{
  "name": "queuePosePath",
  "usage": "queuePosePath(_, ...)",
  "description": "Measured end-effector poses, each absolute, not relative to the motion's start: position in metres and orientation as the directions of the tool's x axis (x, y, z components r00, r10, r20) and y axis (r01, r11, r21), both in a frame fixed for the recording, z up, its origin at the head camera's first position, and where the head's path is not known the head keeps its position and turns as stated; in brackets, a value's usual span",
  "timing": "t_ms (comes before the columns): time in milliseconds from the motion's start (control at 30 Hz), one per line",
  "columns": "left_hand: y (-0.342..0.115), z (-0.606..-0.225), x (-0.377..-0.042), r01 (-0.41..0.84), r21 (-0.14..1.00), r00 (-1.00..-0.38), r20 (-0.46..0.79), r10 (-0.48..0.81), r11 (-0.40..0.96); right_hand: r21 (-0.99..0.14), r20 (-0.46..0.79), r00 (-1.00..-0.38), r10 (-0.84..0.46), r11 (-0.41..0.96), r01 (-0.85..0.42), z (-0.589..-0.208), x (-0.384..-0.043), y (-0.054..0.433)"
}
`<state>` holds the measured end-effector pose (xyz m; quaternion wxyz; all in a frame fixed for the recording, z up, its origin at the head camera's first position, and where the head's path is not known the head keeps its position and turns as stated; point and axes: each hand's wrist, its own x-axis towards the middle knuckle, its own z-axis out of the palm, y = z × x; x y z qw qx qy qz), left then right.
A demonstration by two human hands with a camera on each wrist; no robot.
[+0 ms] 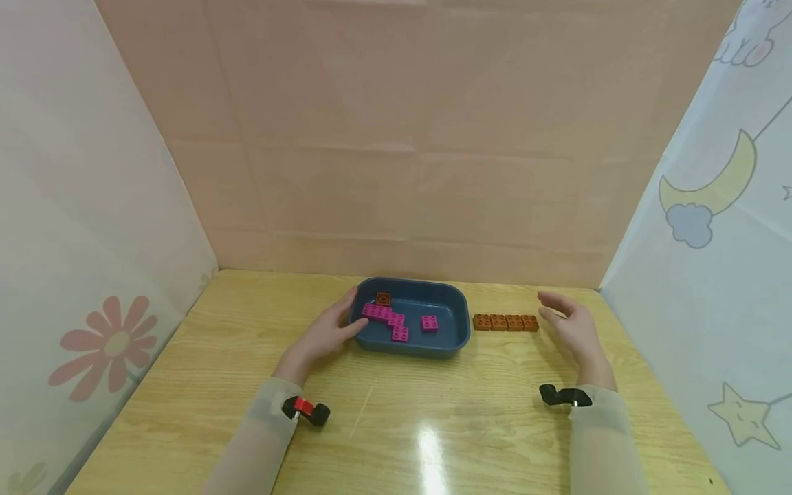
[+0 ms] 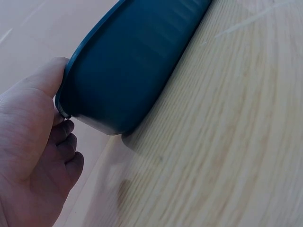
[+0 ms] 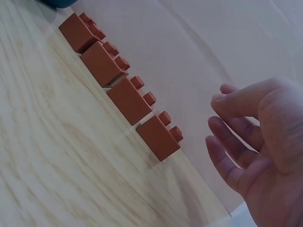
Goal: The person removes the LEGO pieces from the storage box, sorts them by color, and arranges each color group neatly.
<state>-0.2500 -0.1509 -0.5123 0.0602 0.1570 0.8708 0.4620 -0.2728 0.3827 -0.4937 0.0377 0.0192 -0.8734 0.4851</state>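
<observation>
A dark blue tray (image 1: 408,349) stands on the table with several pink building bricks (image 1: 430,323) and one orange-brown brick (image 1: 383,298) inside. My left hand (image 1: 323,333) grips the tray's left end; in the left wrist view its thumb is at the rim and the other fingers curl below. To the right of the tray, several orange-brown bricks (image 1: 514,322) form a straight row, studs up in the right wrist view, with narrow gaps. Just past the row's right end hovers my right hand (image 1: 574,331), fingers loosely bent, apart from the bricks and holding nothing.
The light wooden table (image 1: 371,426) ends at a beige cloth backdrop (image 1: 408,172). Patterned cloths hang at the left (image 1: 111,206) and right (image 1: 711,309). Black camera mounts (image 1: 563,395) sit on both sleeved wrists.
</observation>
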Motion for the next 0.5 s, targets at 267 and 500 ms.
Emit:
queuePosePath(267,-0.1501,-0.5108,-0.2500,0.204,0.830,-0.947,0.032,0.321,0.520,-0.844,0.156,-0.977,0.142,0.534,-0.058,-0.4900,-0.2766,0.3779)
queuePosePath(500,-0.1508,-0.5113,-0.2504,0.211,0.818,-0.946,0.032,0.323,0.535,-0.866,0.218,-0.963,0.159,0.486,-0.115,-0.4896,-0.2782,0.3725)
